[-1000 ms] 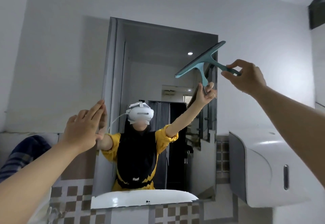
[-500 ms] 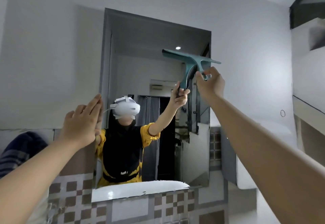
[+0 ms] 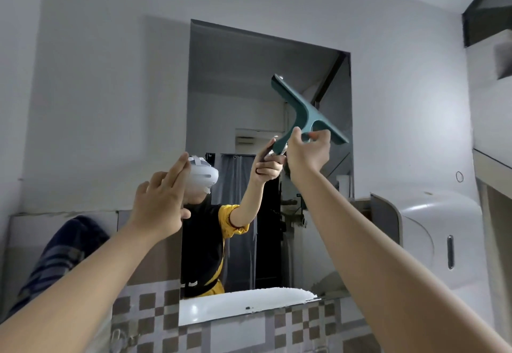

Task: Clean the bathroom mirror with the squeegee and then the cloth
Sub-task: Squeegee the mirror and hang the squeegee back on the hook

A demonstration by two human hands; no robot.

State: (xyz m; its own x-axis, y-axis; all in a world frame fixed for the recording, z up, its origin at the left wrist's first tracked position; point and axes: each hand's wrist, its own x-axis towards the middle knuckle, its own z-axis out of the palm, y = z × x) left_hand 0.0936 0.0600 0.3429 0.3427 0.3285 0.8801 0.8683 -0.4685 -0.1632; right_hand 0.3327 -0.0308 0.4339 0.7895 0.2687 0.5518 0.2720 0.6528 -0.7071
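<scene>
The rectangular mirror (image 3: 235,81) hangs on the white wall ahead and shows a person's reflection. My right hand (image 3: 307,155) grips the handle of a teal squeegee (image 3: 302,111), held up in front of the mirror's right half. Its blade slants from upper left down to lower right. My left hand (image 3: 160,200) is raised by the mirror's left edge, palm flat and fingers together, holding nothing. A dark blue checked cloth (image 3: 58,253) lies at the lower left, partly behind my left forearm.
A white wall dispenser (image 3: 426,236) juts out right of the mirror. Below the mirror runs brown-and-white checked tiling (image 3: 146,308). The reflected white basin edge (image 3: 238,305) fills the mirror's bottom. A ledge (image 3: 490,164) sits on the right wall.
My right hand has swung the squeegee leftwards across the mirror and turned its blade from slanting up-right to slanting down-right. My left hand stays raised at the mirror's left edge.
</scene>
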